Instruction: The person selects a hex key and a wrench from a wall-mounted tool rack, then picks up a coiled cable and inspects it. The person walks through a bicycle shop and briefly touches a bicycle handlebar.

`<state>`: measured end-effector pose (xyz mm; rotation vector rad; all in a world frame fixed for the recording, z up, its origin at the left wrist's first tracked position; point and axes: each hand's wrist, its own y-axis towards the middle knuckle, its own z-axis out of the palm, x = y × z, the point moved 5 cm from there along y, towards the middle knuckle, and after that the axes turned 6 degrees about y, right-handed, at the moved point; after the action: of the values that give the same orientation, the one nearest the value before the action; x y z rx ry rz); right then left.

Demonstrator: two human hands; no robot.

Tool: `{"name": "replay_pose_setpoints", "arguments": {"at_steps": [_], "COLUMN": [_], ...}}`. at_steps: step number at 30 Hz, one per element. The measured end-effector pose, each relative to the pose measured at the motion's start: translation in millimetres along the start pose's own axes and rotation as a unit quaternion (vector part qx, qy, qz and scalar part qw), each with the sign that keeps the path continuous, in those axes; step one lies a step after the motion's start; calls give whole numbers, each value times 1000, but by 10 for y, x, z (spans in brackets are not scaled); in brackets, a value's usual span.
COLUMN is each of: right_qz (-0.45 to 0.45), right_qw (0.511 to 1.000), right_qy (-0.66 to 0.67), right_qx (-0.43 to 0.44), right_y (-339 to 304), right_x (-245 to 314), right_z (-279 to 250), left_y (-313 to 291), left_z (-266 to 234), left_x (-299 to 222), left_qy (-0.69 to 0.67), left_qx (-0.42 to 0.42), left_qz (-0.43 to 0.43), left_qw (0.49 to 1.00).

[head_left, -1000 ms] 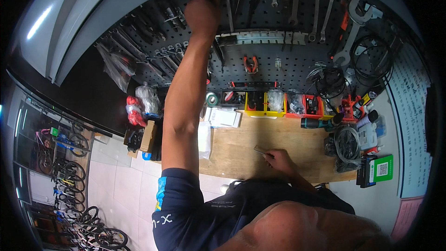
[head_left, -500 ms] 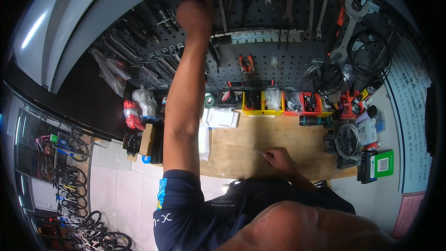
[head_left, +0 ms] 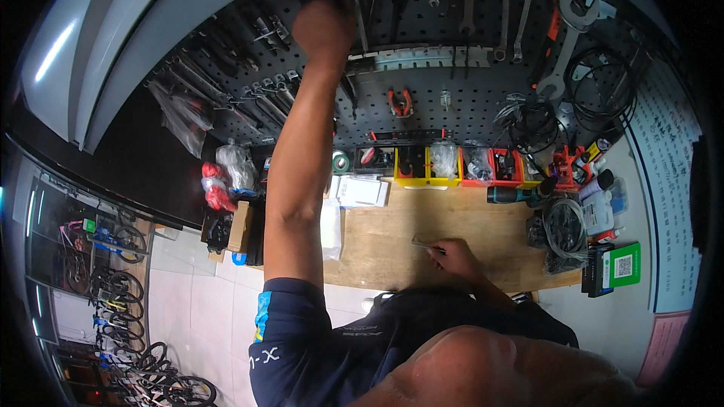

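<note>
Slim metal tool (head_left: 421, 243), one: pinched in right hand (head_left: 455, 258), over the workbench (head_left: 377, 234). Left hand (head_left: 324, 30), grip hidden, at pegboard (head_left: 483, 109); best kept clear of adjacent bent rod (head_left: 360, 30).

Slim metal tool (head_left: 421, 243): held in the right hand (head_left: 454, 258), exposed end bent, pointing left above the bench (head_left: 377, 237). Bent metal rod (head_left: 355, 7): hangs near-vertical on the pegboard (head_left: 426, 84) beside the left hand (head_left: 324, 30) (contact unclear from here).

Your left hand (head_left: 324, 32) is too shadowed to show its grip; your right hand (head_left: 455, 258) covers part of a tool (head_left: 421, 243).
</note>
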<state>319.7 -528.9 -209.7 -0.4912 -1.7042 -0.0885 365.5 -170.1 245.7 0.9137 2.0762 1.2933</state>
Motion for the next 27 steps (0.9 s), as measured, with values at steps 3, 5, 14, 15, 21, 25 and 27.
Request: {"name": "replay_pose_setpoints", "arguments": {"at_steps": [3,5,14,15,21,25,27], "right_qz": [-6,-12,-7,-14,-37,-38,-31], "right_qw": [1000,1000,999,999,999,999,999], "right_qy": [-6,-5,33,25,8,-2,-4], "right_qx": [-3,-8,16,16,15,10,9], "right_y": [-1,12,33,31,54,57,42], "right_x": [-34,-63,-102,-90,-90,-100,-91], "right_z": [6,8,18,15,1,7,11], "left_y": [23,28,92,102,54,90,89], "left_z": [32,28,14,7,-76,-55,-45], "left_x": [29,57,57,51,-93,-127,-100], "left_qy": [-11,-39,-119,-125,-154,-167,-217], "left_qx": [19,16,30,41,16,-30,-32], "left_qz": [6,11,-8,-17,-10,21,29], "left_qw": [1000,999,992,991,988,985,975]}}
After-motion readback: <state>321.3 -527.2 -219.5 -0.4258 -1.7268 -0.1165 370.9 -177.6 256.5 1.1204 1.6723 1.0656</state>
